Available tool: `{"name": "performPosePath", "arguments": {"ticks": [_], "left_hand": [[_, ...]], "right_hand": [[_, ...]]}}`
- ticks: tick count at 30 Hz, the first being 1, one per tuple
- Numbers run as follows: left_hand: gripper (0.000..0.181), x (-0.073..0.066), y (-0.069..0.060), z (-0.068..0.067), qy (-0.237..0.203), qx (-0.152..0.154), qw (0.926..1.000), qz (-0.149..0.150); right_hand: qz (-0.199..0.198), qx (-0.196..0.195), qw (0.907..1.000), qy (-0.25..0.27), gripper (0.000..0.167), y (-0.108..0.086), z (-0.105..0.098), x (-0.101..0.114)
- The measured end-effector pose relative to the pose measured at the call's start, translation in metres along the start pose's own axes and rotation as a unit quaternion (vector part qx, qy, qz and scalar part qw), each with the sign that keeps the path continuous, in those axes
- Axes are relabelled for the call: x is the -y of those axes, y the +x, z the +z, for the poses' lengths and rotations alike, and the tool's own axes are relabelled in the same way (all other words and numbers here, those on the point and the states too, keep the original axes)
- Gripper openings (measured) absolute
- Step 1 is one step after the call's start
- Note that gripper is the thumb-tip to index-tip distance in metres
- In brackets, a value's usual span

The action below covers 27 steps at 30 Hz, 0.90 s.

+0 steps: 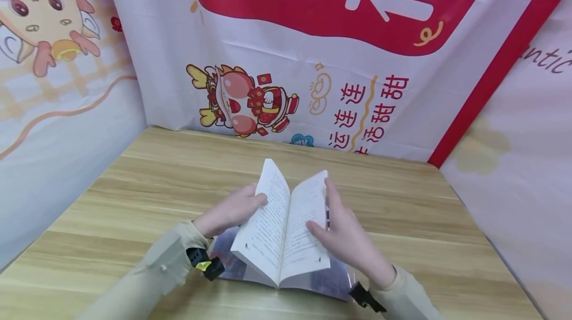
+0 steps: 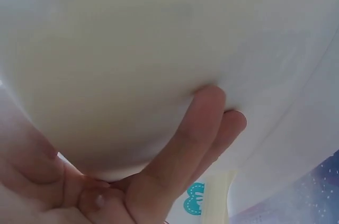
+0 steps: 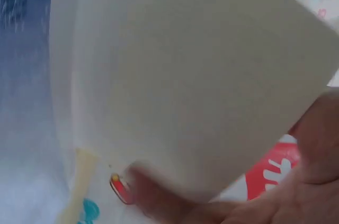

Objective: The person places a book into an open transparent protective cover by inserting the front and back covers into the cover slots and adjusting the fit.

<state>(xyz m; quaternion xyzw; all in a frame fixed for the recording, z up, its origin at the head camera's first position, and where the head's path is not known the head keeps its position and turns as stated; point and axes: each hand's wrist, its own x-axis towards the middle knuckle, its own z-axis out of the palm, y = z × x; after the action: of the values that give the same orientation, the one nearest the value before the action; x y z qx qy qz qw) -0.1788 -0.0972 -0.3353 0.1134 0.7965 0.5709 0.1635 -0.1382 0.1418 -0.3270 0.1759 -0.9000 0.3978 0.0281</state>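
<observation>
An open book (image 1: pixel 288 225) with printed white pages lies on its blue-purple cover (image 1: pixel 228 255), its two page blocks raised in a V. The left hand (image 1: pixel 234 206) holds the left pages, thumb on the printed side; in the left wrist view, fingers of the left hand (image 2: pixel 175 160) lie against the underside of a page (image 2: pixel 132 49). The right hand (image 1: pixel 346 235) holds the right pages, thumb on the print and fingers behind the outer edge. A pale page (image 3: pixel 196 75) fills much of the right wrist view, beside the right hand (image 3: pixel 254 197).
The book is on a wood-grain table (image 1: pixel 170 176). Behind the table hangs a white and red cloth (image 1: pixel 277 46) with cartoon figures and characters. More printed cloth (image 1: pixel 514 161) stands along the right side, and another printed sheet (image 1: pixel 58 111) along the left. Both wrists wear black straps.
</observation>
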Motion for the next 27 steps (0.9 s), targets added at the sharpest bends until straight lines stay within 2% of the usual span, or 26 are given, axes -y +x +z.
{"name": "performPosePath", "arguments": {"ticks": [2, 5, 11, 15, 18, 21, 24, 27], "left_hand": [[0.046, -0.001, -0.001, -0.002, 0.003, 0.009, 1.0000, 0.000], [0.047, -0.002, -0.003, -0.008, 0.009, 0.025, 0.9996, -0.005], [0.043, -0.005, -0.005, -0.023, 0.024, 0.051, 0.9984, -0.001], [0.050, -0.007, -0.004, -0.028, 0.016, 0.055, 0.9983, -0.010], [0.058, -0.007, -0.004, -0.028, 0.002, 0.053, 0.9984, -0.016], [0.062, -0.007, -0.004, -0.026, 0.002, 0.043, 0.9990, -0.016], [0.059, -0.007, -0.005, -0.024, 0.009, 0.025, 0.9994, -0.020], [0.050, -0.007, -0.007, -0.023, 0.029, 0.013, 0.9994, -0.012]], "right_hand": [[-0.014, 0.013, 0.9977, 0.065, 0.089, 0.000, 0.001, -0.001], [-0.014, 0.032, 0.9925, 0.117, 0.084, -0.001, 0.003, 0.000], [-0.011, 0.056, 0.9859, 0.157, 0.068, 0.001, 0.005, 0.000], [-0.021, 0.078, 0.9785, 0.190, 0.052, 0.003, 0.015, -0.002], [-0.038, 0.087, 0.9780, 0.186, 0.048, 0.002, 0.025, -0.003], [-0.068, 0.093, 0.9825, 0.147, 0.049, 0.000, 0.033, -0.005], [-0.090, 0.106, 0.9856, 0.096, 0.051, -0.003, 0.039, -0.006], [-0.102, 0.133, 0.9849, 0.043, 0.059, -0.007, 0.043, -0.007]]}}
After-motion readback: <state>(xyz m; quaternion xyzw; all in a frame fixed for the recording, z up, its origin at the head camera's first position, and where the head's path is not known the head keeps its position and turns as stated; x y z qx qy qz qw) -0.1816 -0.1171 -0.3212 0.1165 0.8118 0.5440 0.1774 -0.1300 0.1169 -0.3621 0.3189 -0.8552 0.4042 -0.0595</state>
